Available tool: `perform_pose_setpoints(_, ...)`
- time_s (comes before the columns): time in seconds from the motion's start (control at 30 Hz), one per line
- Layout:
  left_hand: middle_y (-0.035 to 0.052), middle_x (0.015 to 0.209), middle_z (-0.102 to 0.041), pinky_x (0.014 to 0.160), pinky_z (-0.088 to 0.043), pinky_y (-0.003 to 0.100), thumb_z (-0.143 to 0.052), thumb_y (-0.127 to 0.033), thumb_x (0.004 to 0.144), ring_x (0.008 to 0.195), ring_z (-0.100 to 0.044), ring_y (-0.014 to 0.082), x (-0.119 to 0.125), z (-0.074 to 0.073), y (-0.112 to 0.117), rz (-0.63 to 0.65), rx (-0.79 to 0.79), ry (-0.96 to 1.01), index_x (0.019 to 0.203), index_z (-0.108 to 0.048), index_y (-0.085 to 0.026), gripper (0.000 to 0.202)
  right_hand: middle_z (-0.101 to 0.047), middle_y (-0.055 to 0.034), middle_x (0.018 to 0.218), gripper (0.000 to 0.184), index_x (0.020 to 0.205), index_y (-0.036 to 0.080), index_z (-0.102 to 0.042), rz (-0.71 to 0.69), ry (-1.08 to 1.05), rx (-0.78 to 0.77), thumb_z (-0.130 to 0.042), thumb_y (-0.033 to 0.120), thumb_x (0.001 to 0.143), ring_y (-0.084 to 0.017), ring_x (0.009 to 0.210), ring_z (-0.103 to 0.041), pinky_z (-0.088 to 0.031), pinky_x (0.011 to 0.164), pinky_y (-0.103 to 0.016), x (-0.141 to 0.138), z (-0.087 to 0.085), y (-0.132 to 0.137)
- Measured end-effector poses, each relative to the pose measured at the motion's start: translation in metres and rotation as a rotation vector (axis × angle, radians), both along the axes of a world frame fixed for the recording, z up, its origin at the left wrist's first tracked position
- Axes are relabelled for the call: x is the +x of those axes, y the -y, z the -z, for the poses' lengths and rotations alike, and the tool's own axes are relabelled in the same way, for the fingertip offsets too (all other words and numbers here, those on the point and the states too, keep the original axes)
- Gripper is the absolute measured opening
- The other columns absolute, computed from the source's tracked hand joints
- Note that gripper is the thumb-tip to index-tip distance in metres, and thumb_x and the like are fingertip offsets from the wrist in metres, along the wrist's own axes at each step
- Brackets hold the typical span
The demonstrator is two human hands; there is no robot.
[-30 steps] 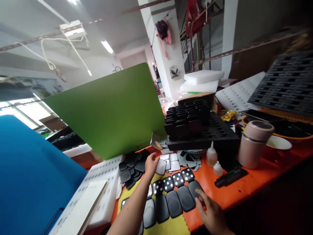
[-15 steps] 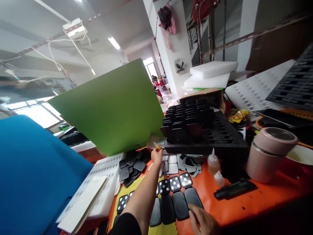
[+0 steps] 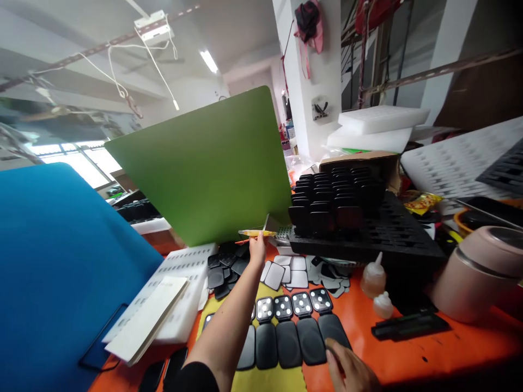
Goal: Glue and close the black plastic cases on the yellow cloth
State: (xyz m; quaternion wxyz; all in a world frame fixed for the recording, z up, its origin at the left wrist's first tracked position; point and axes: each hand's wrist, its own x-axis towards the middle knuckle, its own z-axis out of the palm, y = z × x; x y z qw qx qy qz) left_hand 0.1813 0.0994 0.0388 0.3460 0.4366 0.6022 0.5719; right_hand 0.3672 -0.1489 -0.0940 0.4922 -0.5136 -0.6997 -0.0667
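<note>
My left hand reaches far forward over the orange table and grips a thin yellow stick-like tool just below the green board. My right hand rests low at the near edge, fingertips on a black oval pad at the right end of a row of such pads. Behind the pads lies a row of dotted square parts on a yellow mat. Pale grey square pieces and a heap of dark pieces lie near my left hand.
A black tray with upright dark parts stands behind. Two small glue bottles, a black bar and a pink lidded container are on the right. White foam trays and a blue board fill the left.
My left hand moved forward from the grey squares and lifted the yellow tool. The view swung left and up. My right hand slid lower in the picture.
</note>
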Motion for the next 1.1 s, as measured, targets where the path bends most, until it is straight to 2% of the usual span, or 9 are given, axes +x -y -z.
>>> perform_pose_setpoints(0.13, 0.0115, 0.095, -0.06, 0.061, -0.05, 0.026, -0.043, -0.04, 0.084, 0.073, -0.064, 0.0164, -0.004, -0.003, 0.007, 0.091, -0.039, 0.121, 0.096, -0.039, -0.016, 0.027, -0.067, -0.0065, 0.077, 0.021, 0.095, 0.013, -0.059, 0.016, 0.051, -0.031, -0.045, 0.023, 0.083, -0.015, 0.063, -0.064, -0.048, 0.059, -0.021, 0.0, -0.002, 0.001)
perform_pose_setpoints(0.33, 0.0114, 0.097, -0.058, 0.062, -0.051, 0.026, -0.053, -0.037, 0.079, 0.068, -0.064, 0.0141, -0.001, -0.01, 0.023, 0.225, -0.058, 0.168, 0.097, -0.035, -0.017, 0.032, -0.067, -0.0071, 0.08, 0.021, 0.099, 0.013, -0.056, 0.022, 0.062, -0.065, -0.046, 0.023, 0.082, -0.016, 0.066, -0.064, -0.049, 0.06, -0.024, -0.002, -0.003, 0.002)
perform_pose_setpoints(0.47, 0.0114, 0.101, -0.056, 0.062, -0.05, 0.026, -0.055, -0.036, 0.078, 0.07, -0.064, 0.0143, 0.005, -0.02, 0.033, 0.283, -0.03, 0.129, 0.098, -0.036, -0.017, 0.033, -0.067, -0.0071, 0.083, 0.022, 0.1, 0.015, -0.055, 0.024, -0.025, -0.154, -0.048, 0.025, 0.081, -0.016, 0.069, -0.064, -0.05, 0.062, -0.024, -0.003, -0.005, 0.003)
perform_pose_setpoints(0.57, 0.0086, 0.094, -0.058, 0.06, -0.049, 0.026, -0.059, -0.036, 0.074, 0.068, -0.063, 0.0148, 0.018, -0.029, 0.05, 0.343, 0.002, 0.066, 0.1, -0.039, -0.017, 0.038, -0.065, -0.0054, 0.078, 0.024, 0.102, 0.016, -0.054, 0.047, -0.18, -0.283, -0.048, 0.027, 0.082, -0.014, 0.065, -0.062, -0.05, 0.059, -0.022, 0.001, -0.019, 0.002)
perform_pose_setpoints(0.67, 0.0054, 0.087, -0.061, 0.062, -0.048, 0.025, -0.064, -0.035, 0.07, 0.071, -0.062, 0.0159, 0.044, -0.033, 0.085, 0.469, 0.038, 0.0, 0.101, -0.044, -0.018, 0.04, -0.061, -0.006, 0.081, 0.025, 0.103, 0.016, -0.053, 0.094, -0.281, -0.3, -0.047, 0.029, 0.082, -0.014, 0.067, -0.059, -0.05, 0.064, -0.025, 0.015, -0.046, -0.002)
perform_pose_setpoints(0.77, 0.0046, 0.087, -0.062, 0.065, -0.047, 0.026, -0.059, -0.034, 0.074, 0.076, -0.061, 0.0164, 0.079, -0.032, 0.135, 0.709, 0.107, -0.124, 0.101, -0.046, -0.018, 0.034, -0.058, -0.0099, 0.097, 0.033, 0.109, 0.017, -0.051, 0.138, -0.292, -0.286, -0.049, 0.032, 0.08, -0.017, 0.078, -0.058, -0.049, 0.072, -0.031, 0.04, -0.078, 0.0)
perform_pose_setpoints(0.83, 0.004, 0.088, -0.062, 0.064, -0.046, 0.025, -0.056, -0.033, 0.077, 0.075, -0.061, 0.0156, 0.101, -0.031, 0.171, 0.859, 0.135, -0.222, 0.102, -0.046, -0.019, 0.031, -0.056, -0.0109, 0.102, 0.039, 0.114, 0.018, -0.048, 0.131, -0.267, -0.305, -0.051, 0.035, 0.078, -0.019, 0.087, -0.057, -0.048, 0.077, -0.034, 0.057, -0.095, 0.012)
perform_pose_setpoints(0.97, 0.0006, 0.088, -0.063, 0.06, -0.044, 0.024, -0.056, -0.033, 0.077, 0.072, -0.058, 0.0148, 0.133, -0.033, 0.238, 1.045, 0.176, -0.377, 0.105, -0.047, -0.025, 0.031, -0.06, -0.0083, 0.091, 0.026, 0.101, 0.019, -0.055, 0.105, -0.216, -0.336, -0.051, 0.033, 0.079, -0.02, 0.086, -0.056, -0.047, 0.076, -0.034, 0.084, -0.114, 0.058)
perform_pose_setpoints(1.1, 0.0009, 0.079, -0.06, 0.061, -0.044, 0.025, -0.056, -0.032, 0.076, 0.069, -0.055, 0.0147, 0.145, -0.041, 0.282, 1.174, 0.353, -0.448, 0.09, -0.052, -0.022, 0.017, -0.059, -0.0064, 0.081, 0.017, 0.089, 0.017, -0.056, 0.134, -0.169, -0.225, -0.051, 0.031, 0.08, -0.019, 0.081, -0.056, -0.046, 0.072, -0.035, 0.098, -0.123, 0.112)
